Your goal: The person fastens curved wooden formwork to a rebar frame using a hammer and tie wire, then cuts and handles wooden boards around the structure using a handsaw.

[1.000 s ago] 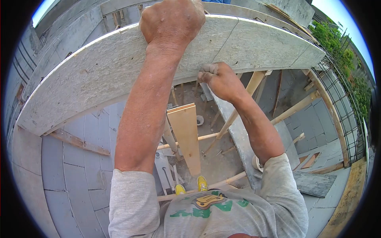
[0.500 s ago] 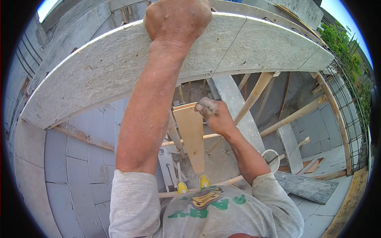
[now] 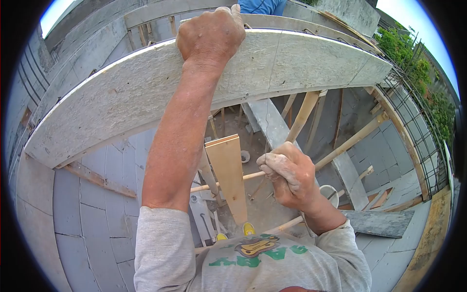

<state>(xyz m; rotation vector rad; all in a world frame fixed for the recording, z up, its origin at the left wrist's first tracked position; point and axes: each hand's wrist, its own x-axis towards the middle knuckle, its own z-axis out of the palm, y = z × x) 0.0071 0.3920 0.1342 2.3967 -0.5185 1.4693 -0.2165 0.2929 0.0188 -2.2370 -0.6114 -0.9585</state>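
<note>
My left hand [image 3: 210, 33] is closed at the top edge of a long, whitish, weathered board [image 3: 146, 73], with its fingers curled out of sight behind. A thin dark line, a string or wire [image 3: 267, 119], crosses the board's face and hangs down to my right hand [image 3: 290, 175]. The fingers of that hand, dusted with pale powder, are pinched together on the line, apart from the board. Below, between my arms, stands a narrow plank of light wood [image 3: 226, 170], close to but not touching my right hand.
Round wooden poles [image 3: 352, 139] brace the space below. A white bucket [image 3: 329, 193] is at the lower right, near a grey plank [image 3: 382, 221]. Steel mesh [image 3: 418, 136] runs along the right side. Beyond the board, part of a person in blue [image 3: 262, 7] shows.
My right hand has moved right, down and nearer to me, away from the light plank's top, and the line now hangs below the board to it. My left hand stays at the board's edge.
</note>
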